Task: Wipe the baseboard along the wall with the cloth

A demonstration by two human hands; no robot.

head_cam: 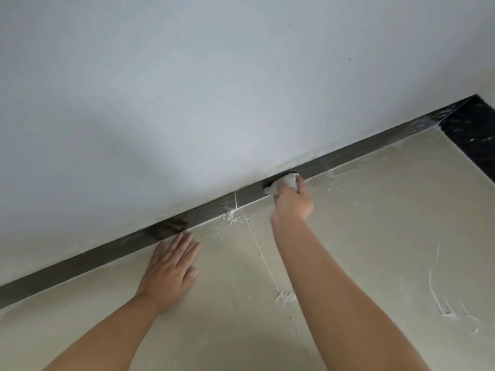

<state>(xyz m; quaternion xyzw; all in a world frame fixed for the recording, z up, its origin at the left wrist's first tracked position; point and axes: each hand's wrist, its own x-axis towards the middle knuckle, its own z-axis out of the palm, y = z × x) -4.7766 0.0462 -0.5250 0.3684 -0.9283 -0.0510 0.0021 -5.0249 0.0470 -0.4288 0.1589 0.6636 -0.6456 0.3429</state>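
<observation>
- Beige tile floor [375,236] fills the near part of the view, w/ white smears and dried streaks across it; a grout line runs up toward the wall.
- Left hand [171,269] lies flat on the floor, fingers straight and spread, holding nothing, tips just short of the skirting. Looks like a brace for body weight.
- Right hand [293,200] is further out, arm at full reach, fingers curled round a wadded white cloth [285,183] and pressing it onto the dark baseboard [361,148], just right of a vertical joint.
- Step in hand: mid-wipe, prob. partway along the run.
- Stretch toward the far corner still looks chalky. Next move likely calls for sliding the cloth rightward, keeping pressure on the face, and shifting the brace hand once reach runs out.
- White wall [214,89] above.
</observation>
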